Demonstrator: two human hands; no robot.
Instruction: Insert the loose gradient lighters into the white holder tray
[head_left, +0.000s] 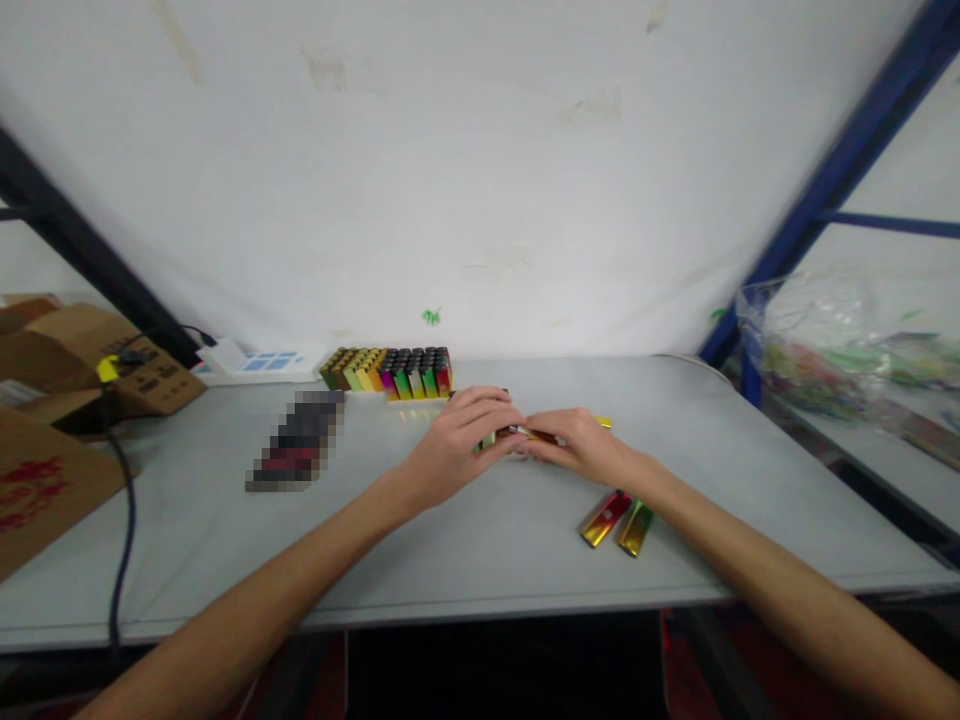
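Note:
My left hand (457,440) and my right hand (581,445) meet over the middle of the table, fingertips almost touching. The fingers of my right hand are closed on a shiny gold lighter (541,436) lying sideways. My left hand curls over a lighter with a greenish body (487,440), mostly hidden under the fingers. Below my right wrist lie a red-and-gold lighter (606,518) and a green-and-gold lighter (636,528), side by side. A yellow shiny end (603,423) pokes out behind my right hand.
Upright lighters with black tops (416,375) stand in rows at the back, beside another block of gold-toned lighters (352,370). A pixelated dark object (300,440) lies left. Further out are a power strip (262,365), cardboard boxes (52,470) and a clear plastic bag (817,350).

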